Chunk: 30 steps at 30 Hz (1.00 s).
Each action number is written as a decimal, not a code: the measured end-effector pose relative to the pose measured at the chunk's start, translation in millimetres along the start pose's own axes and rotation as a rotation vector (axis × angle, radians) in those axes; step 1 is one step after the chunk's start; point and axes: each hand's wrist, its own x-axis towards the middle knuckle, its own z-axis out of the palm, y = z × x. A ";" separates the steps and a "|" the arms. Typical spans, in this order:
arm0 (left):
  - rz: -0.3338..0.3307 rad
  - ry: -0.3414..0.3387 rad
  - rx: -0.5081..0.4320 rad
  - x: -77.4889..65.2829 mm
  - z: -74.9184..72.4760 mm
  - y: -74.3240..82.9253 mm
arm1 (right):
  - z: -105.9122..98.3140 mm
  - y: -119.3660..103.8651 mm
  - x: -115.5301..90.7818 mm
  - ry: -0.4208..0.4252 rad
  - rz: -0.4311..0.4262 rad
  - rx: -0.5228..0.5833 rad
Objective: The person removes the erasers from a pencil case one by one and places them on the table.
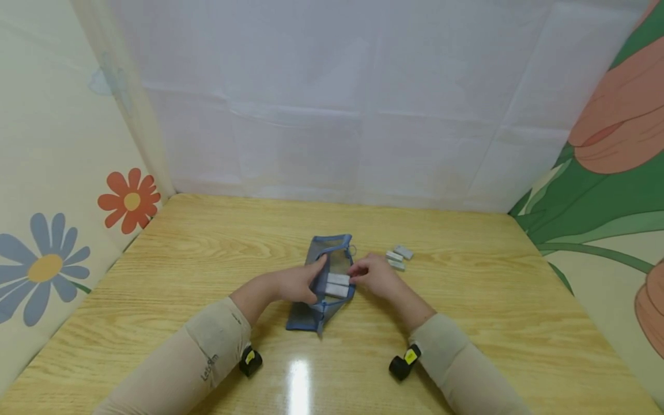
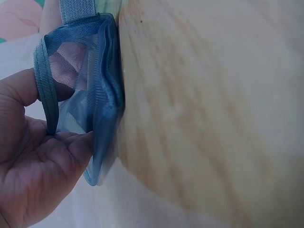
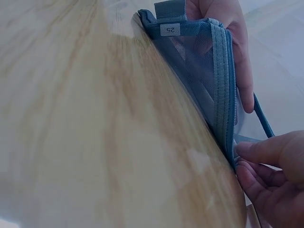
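Observation:
A blue mesh zipper pouch (image 1: 306, 317) lies on the table with its mouth spread wide. My left hand (image 1: 297, 283) grips its left side, the thumb reaching over the rim. In the left wrist view the fingers curl about the teal zipper band (image 2: 46, 85). Inside the mouth lie two small white rectangular blocks (image 1: 337, 290), side by side. At the pouch's right rim, my right hand (image 1: 376, 276) pinches the near end of the upper white block (image 1: 338, 279) between thumb and fingers. The rim partly hides these fingertips in the right wrist view.
Three more small white blocks (image 1: 395, 257) rest on the wooden table (image 1: 467, 276), just beyond the right hand. A white sheet (image 1: 332, 115) hangs behind the table, with flower-printed sheets at both sides. The pouch has a small ring (image 1: 353, 250) at its far corner.

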 end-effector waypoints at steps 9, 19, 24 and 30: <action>-0.001 -0.004 -0.019 1.2 0.0 0.0 | -0.7 1.4 -0.1 -0.017 -0.053 0.039; 0.008 0.013 0.007 2.3 0.2 -2.2 | 0.1 0.4 0.0 -0.040 -0.094 0.009; 0.009 0.010 0.005 0.9 -0.2 -2.3 | 1.8 -1.5 -0.3 -0.054 -0.105 0.009; 0.008 0.012 -0.015 -0.6 -0.9 -1.0 | 4.8 -1.2 1.4 -0.049 -0.130 -0.041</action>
